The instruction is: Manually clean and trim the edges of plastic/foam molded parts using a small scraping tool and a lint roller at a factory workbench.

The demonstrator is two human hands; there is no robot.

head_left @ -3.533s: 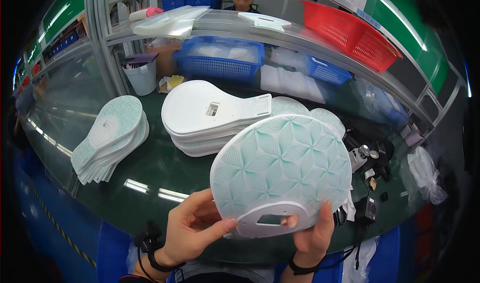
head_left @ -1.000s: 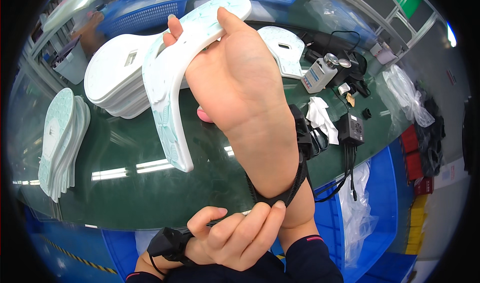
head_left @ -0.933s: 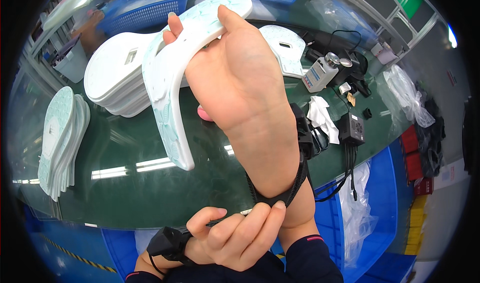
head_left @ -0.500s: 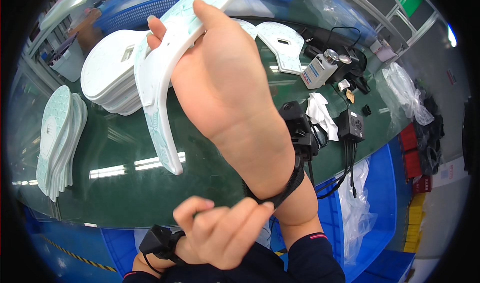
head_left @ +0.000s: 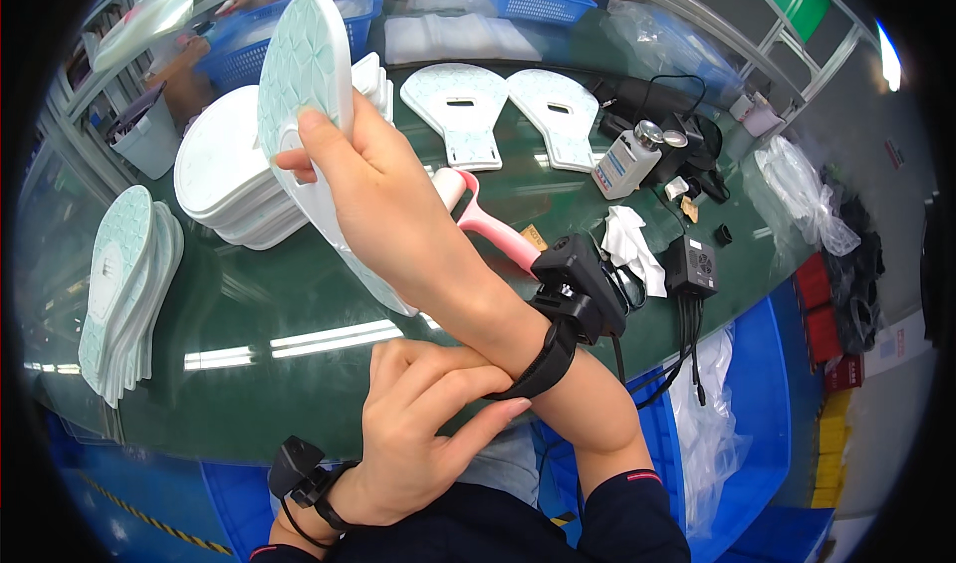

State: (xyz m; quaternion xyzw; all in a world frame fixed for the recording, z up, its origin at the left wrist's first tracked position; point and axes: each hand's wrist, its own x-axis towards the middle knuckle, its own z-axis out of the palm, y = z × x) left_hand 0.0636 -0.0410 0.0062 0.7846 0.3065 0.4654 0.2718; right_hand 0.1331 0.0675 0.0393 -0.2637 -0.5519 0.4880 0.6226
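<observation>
The right hand (head_left: 354, 165) grips a paddle-shaped panel (head_left: 304, 65), white with a pale green leaf pattern. The thumb rests on the patterned face; other fingers reach around behind. The panel is tilted, its rounded end raised to the far left. Its near end passes behind the right hand and forearm; contact between that end and the table (head_left: 249, 309) cannot be determined.

The left hand (head_left: 423, 419) is positioned at the near side of the right wrist. Its thumb and fingertips are pinched together on a black wrist strap (head_left: 553, 364), which carries a black module (head_left: 583, 279). A second module (head_left: 296, 463) is fitted to the left wrist.

On the table, a tall stack of white panels (head_left: 224, 170) stands just left of the gripped panel. A fanned stack of patterned panels (head_left: 115, 274) lies farther left. Two single panels, a left one (head_left: 453, 90) and a right one (head_left: 558, 100), lie side by side at the far side.

A roller with a pink handle (head_left: 498, 239) lies beyond the right forearm. To the right are a white bottle (head_left: 622, 165) with a metallic cap, a crumpled white cloth (head_left: 632, 244) and a black box (head_left: 690, 264) with cables at its near end.
</observation>
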